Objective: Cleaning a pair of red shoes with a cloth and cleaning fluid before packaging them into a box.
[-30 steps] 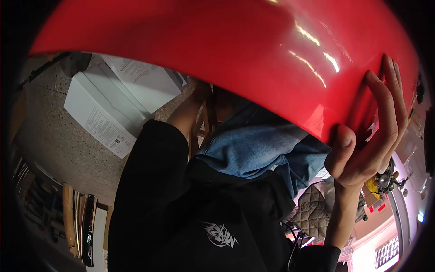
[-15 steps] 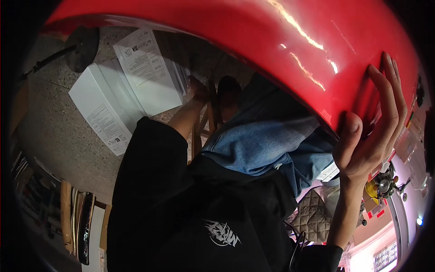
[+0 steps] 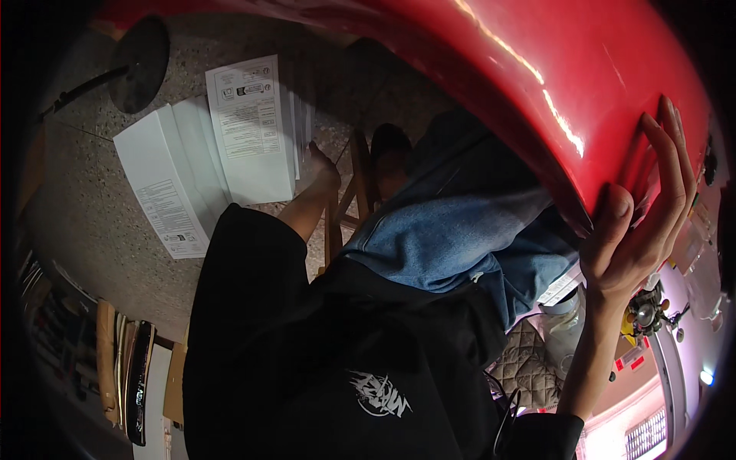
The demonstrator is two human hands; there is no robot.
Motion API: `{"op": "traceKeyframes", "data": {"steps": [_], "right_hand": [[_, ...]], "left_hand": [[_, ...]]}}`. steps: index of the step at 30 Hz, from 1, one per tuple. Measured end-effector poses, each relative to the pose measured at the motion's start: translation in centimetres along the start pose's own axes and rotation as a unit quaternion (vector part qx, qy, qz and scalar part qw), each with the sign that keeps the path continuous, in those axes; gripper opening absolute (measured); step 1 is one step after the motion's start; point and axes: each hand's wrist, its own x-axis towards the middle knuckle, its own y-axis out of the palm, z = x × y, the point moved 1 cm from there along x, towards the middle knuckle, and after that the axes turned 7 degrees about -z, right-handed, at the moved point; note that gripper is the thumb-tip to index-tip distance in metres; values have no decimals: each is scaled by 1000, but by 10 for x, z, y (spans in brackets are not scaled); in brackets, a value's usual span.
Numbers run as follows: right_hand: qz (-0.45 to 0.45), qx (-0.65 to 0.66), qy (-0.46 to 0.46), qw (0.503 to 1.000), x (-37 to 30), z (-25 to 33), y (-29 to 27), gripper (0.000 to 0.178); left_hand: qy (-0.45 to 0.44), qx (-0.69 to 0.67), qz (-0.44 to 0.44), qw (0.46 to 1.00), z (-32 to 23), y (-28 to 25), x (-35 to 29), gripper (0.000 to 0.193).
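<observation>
My right hand (image 3: 640, 222) rests against a large, glossy, curved red panel (image 3: 529, 84) whose full shape runs out of view. Its fingers are stretched along the surface, with the thumb apart near the lower edge. Down at my left side, my left hand (image 3: 322, 170) is at the right edge of a white printed carton (image 3: 249, 165), whose panels stand at angles to each other. The hand seems closed on that edge, though shadow and the carton hide its fingertips. Small dark print covers parts of the panels.
A wooden stool or frame (image 3: 360, 176) stands beside my left hand. On the speckled floor (image 3: 84, 184) is a dark round base (image 3: 142, 65) with a rod. Flat boards or packages (image 3: 126, 376) stand at lower left. A quilted cloth (image 3: 529, 368) lies at right.
The white carton has turned somewhat, its printed panel now more upright, and my left hand has shifted slightly with it. The red panel sits higher in view; my right hand stays on it.
</observation>
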Motion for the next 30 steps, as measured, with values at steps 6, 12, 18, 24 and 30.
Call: {"op": "traceKeyframes", "data": {"steps": [6, 12, 18, 24, 30], "right_hand": [[-17, 1, -5, 1000, -1, -2, 1, 48], [6, -22, 13, 1000, 1, 3, -12, 43], [-62, 260, -101, 958, 27, 93, 9, 37], [80, 314, -144, 935, 39, 203, 153, 43], [148, 220, -149, 953, 40, 232, 226, 52]], "left_hand": [[182, -13, 27, 983, 33, -22, -18, 51], [21, -548, 12, 836, 24, 62, 10, 39], [-84, -953, 47, 287, 36, 202, 17, 33], [-58, -996, 30, -67, 37, 93, 29, 34], [-42, -989, 13, -140, 59, 55, 31, 36]]}}
